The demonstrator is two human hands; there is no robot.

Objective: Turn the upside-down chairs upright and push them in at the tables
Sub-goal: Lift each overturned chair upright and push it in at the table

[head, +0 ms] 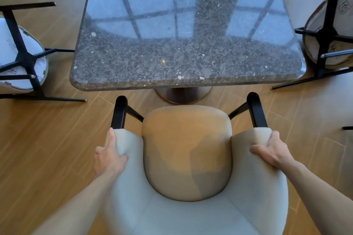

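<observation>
An upright armchair (187, 150) with a beige seat, pale grey back and black armrests stands in front of me, facing the dark speckled stone table (183, 63). Its armrest tips sit just short of the table's near edge. My left hand (109, 155) grips the left side of the chair's back. My right hand (271, 151) grips the right side. Two other chairs lie overturned on the floor with their black legs showing: one to the left of the table (21, 57), one to the right (328, 30).
The floor is wood-look planks. The table stands on a round metal pedestal base (182, 95), right in front of the chair's seat. A black leg tip (347, 128) pokes in at the right edge. Open floor lies on either side of the upright chair.
</observation>
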